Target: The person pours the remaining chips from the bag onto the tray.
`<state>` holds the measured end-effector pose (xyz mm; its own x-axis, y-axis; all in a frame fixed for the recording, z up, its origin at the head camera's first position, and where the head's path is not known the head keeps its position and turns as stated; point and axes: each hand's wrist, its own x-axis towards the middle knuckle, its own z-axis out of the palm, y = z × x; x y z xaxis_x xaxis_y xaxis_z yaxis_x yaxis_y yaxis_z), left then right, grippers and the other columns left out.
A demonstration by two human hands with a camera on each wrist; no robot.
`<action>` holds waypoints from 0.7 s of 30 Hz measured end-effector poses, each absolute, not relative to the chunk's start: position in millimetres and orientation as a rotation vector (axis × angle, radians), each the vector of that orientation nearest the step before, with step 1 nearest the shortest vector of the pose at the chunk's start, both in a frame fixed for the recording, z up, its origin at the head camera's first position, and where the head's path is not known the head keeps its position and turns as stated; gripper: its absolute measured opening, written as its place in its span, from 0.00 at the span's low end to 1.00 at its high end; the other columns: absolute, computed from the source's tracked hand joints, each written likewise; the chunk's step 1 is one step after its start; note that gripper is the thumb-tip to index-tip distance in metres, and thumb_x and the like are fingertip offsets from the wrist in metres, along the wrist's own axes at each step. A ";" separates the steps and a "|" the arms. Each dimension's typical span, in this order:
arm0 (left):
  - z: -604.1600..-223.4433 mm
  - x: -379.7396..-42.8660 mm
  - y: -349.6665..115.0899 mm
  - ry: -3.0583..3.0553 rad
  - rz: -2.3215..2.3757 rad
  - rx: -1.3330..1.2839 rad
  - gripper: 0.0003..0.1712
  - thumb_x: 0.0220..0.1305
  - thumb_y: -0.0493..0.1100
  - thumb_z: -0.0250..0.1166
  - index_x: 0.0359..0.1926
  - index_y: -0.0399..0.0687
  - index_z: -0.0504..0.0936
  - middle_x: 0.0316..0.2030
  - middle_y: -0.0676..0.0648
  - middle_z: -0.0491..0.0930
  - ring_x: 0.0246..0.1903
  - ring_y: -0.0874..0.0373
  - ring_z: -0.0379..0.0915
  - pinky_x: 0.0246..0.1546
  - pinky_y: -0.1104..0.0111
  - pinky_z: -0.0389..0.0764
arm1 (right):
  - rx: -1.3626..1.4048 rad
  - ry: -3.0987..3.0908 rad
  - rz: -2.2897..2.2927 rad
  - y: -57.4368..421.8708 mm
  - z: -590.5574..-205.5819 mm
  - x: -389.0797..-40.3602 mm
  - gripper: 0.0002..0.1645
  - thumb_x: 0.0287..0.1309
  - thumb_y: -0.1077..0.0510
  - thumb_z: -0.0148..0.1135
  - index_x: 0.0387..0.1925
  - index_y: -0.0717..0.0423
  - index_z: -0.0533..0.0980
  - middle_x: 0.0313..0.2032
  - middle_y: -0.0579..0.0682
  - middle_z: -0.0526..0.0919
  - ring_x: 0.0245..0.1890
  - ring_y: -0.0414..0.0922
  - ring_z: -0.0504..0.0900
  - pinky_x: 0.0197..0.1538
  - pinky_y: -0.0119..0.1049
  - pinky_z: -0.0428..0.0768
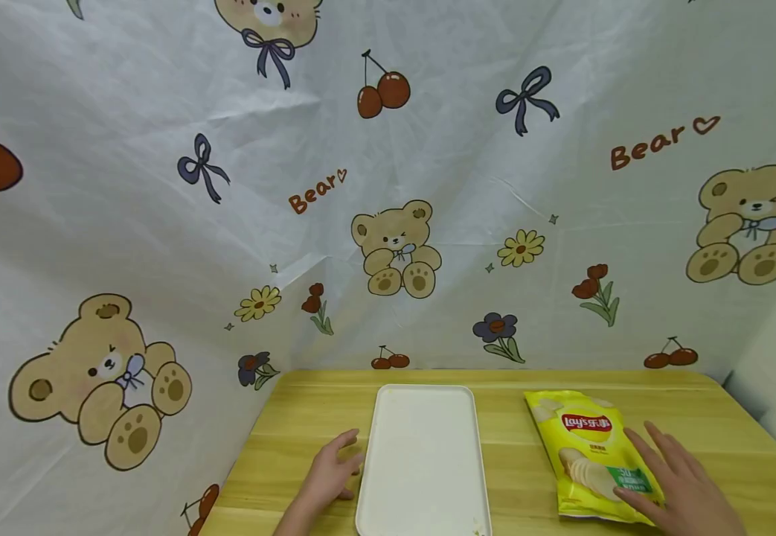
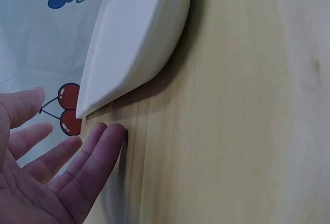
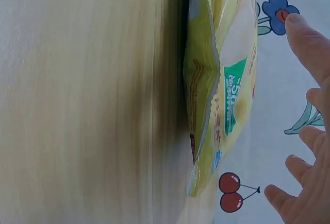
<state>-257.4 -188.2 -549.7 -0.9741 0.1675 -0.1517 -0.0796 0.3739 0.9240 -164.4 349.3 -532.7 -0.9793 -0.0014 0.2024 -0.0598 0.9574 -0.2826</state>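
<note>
A yellow bag of Lay's potato chips [image 1: 591, 447] lies face up on the right side of the wooden table. Over its lower right edge my right hand [image 1: 678, 480] hovers with fingers spread, holding nothing; the right wrist view shows the fingers [image 3: 309, 147] apart from the bag [image 3: 221, 80]. A white rectangular tray [image 1: 424, 454] lies in the middle of the table. Just left of it is my left hand [image 1: 330, 473], its fingers loosely extended toward the tray's side. In the left wrist view, the fingertips [image 2: 116, 136] are close to the tray's corner [image 2: 129, 44].
The wooden table [image 1: 515, 447] reaches back to a white cloth [image 1: 454, 164] printed with bears, bows, cherries and flowers. More of this cloth hangs along the left side. A few small specks lie at the tray's near right corner.
</note>
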 end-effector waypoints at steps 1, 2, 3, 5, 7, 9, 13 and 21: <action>-550.3 -257.8 -187.8 2.412 1.643 0.076 0.33 0.66 0.50 0.60 0.69 0.49 0.65 0.67 0.35 0.63 0.43 0.53 0.79 0.21 0.61 0.84 | 0.046 -2.910 0.427 348.3 -531.9 -164.4 0.63 0.49 0.22 0.55 0.74 0.55 0.49 0.73 0.68 0.42 0.65 0.72 0.46 0.58 0.75 0.53; -551.3 -258.3 -187.3 2.410 1.644 0.081 0.32 0.66 0.50 0.60 0.69 0.48 0.65 0.66 0.35 0.64 0.42 0.53 0.79 0.21 0.61 0.85 | 0.044 -2.912 0.425 347.1 -531.3 -164.3 0.63 0.48 0.21 0.55 0.74 0.54 0.49 0.73 0.68 0.42 0.65 0.71 0.46 0.57 0.75 0.54; -551.7 -258.8 -186.6 2.403 1.648 0.082 0.32 0.66 0.49 0.61 0.68 0.47 0.66 0.65 0.35 0.65 0.41 0.54 0.79 0.21 0.61 0.85 | 0.047 -2.908 0.425 346.4 -530.8 -164.2 0.63 0.47 0.21 0.55 0.74 0.53 0.49 0.73 0.68 0.42 0.65 0.71 0.46 0.57 0.75 0.55; -552.8 -259.7 -184.9 2.397 1.649 0.092 0.31 0.66 0.49 0.61 0.68 0.47 0.66 0.62 0.35 0.68 0.38 0.55 0.80 0.20 0.60 0.85 | 0.048 -2.914 0.415 343.8 -530.7 -163.2 0.63 0.47 0.21 0.54 0.74 0.51 0.49 0.73 0.67 0.42 0.66 0.71 0.46 0.56 0.75 0.56; -553.9 -260.5 -182.8 2.403 1.647 0.099 0.31 0.66 0.47 0.61 0.68 0.45 0.66 0.60 0.35 0.70 0.35 0.56 0.80 0.19 0.60 0.84 | 0.055 -2.916 0.400 340.3 -530.9 -163.2 0.62 0.47 0.20 0.53 0.75 0.49 0.49 0.74 0.65 0.43 0.67 0.70 0.46 0.56 0.74 0.57; -554.6 -260.8 -180.8 2.413 1.639 0.096 0.32 0.66 0.47 0.61 0.68 0.46 0.65 0.58 0.37 0.72 0.33 0.56 0.80 0.18 0.60 0.84 | 0.066 -2.921 0.365 335.9 -531.7 -163.6 0.61 0.49 0.20 0.52 0.75 0.48 0.49 0.74 0.64 0.44 0.68 0.69 0.46 0.56 0.75 0.58; -558.3 -262.2 -177.3 2.475 1.596 0.129 0.32 0.65 0.46 0.62 0.68 0.45 0.65 0.53 0.40 0.75 0.24 0.57 0.76 0.15 0.60 0.82 | 0.110 -2.907 0.334 325.5 -533.5 -164.3 0.58 0.49 0.22 0.53 0.73 0.49 0.55 0.72 0.62 0.51 0.68 0.66 0.52 0.56 0.71 0.63; -565.4 -265.5 -174.0 2.508 1.585 0.174 0.30 0.61 0.37 0.64 0.65 0.40 0.69 0.52 0.39 0.75 0.20 0.58 0.76 0.14 0.62 0.82 | 0.197 -2.860 0.325 306.7 -535.3 -163.5 0.55 0.44 0.22 0.58 0.69 0.45 0.64 0.71 0.58 0.57 0.67 0.64 0.58 0.59 0.62 0.66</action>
